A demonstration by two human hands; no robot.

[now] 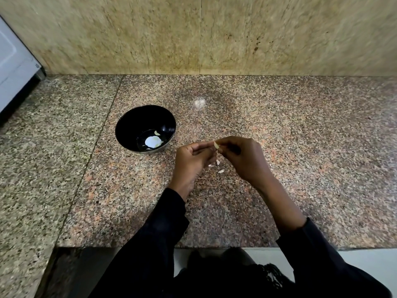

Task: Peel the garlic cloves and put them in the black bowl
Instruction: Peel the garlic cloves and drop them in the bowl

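Note:
A pale garlic clove point(216, 145) is held above the granite counter, pinched between the fingertips of my left hand point(193, 160) and my right hand point(245, 158). Both hands meet at the clove, a little right of the black bowl point(129, 125). One peeled clove point(157, 132) lies inside the bowl beside a bright white glare spot. Small bits of garlic skin point(220, 171) lie on the counter just below my hands.
The speckled granite counter point(300, 147) stretches left and right, with a stone wall behind it. A white appliance point(15, 67) stands at the far left. The counter's front edge runs just above my dark sleeves.

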